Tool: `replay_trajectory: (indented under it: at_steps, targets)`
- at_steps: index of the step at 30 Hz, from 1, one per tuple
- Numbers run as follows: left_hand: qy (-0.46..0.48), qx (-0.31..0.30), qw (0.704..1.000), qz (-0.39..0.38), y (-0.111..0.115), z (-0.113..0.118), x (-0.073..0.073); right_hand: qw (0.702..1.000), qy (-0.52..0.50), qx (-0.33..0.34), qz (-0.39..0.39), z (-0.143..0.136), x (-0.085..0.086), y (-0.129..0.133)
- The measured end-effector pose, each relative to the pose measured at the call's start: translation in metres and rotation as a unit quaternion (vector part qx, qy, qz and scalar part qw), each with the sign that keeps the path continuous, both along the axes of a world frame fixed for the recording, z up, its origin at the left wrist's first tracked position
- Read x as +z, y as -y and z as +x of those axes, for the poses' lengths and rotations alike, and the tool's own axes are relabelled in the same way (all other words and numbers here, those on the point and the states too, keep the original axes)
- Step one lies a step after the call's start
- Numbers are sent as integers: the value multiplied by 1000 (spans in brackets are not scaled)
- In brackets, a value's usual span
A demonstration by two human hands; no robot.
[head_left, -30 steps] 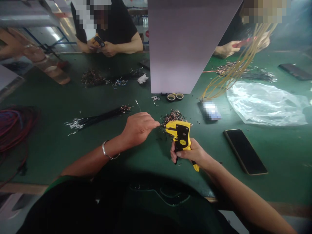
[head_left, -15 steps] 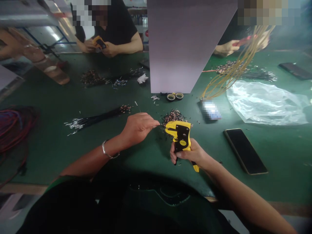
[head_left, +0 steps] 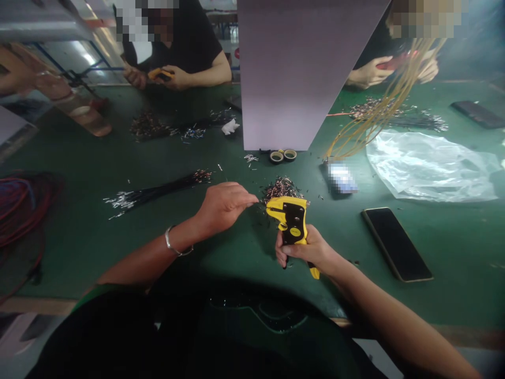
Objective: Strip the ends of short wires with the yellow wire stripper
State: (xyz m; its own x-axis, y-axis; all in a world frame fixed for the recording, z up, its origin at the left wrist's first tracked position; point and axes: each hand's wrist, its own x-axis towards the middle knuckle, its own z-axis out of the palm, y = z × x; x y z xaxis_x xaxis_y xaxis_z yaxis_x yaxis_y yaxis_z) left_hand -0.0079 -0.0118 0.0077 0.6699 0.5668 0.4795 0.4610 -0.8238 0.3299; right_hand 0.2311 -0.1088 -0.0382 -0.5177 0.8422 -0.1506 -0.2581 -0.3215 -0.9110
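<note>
- At the frame's centre, our left hand (head_left: 225,207) pinches its grip together on a thin wire (head_left: 220,168), its pale end showing above the knuckles.
- Just right of centre, our right hand (head_left: 311,246) wraps the handles of a yellow wire stripper (head_left: 294,217).
- We judge the wire light, bendy, best pinched near its tip.
- The wire stripper seems stiff, sturdy; we hold it low.

No text is legible. The oval label (head_left: 294,232) on the wire stripper (head_left: 289,211) bears marking too small to read. Packet (head_left: 341,178) face: pixelated.
</note>
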Motion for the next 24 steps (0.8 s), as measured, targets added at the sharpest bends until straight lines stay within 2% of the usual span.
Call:
replay_trajectory:
  at_steps: [15, 24]
  targets:
    - [19, -7, 999, 37, -2, 1, -3, 1000, -12, -20, -3, -3, -1, 2]
    - [13, 1, 1000, 11, -1, 2, -3, 999, 27, -20, 6, -5, 6, 3]
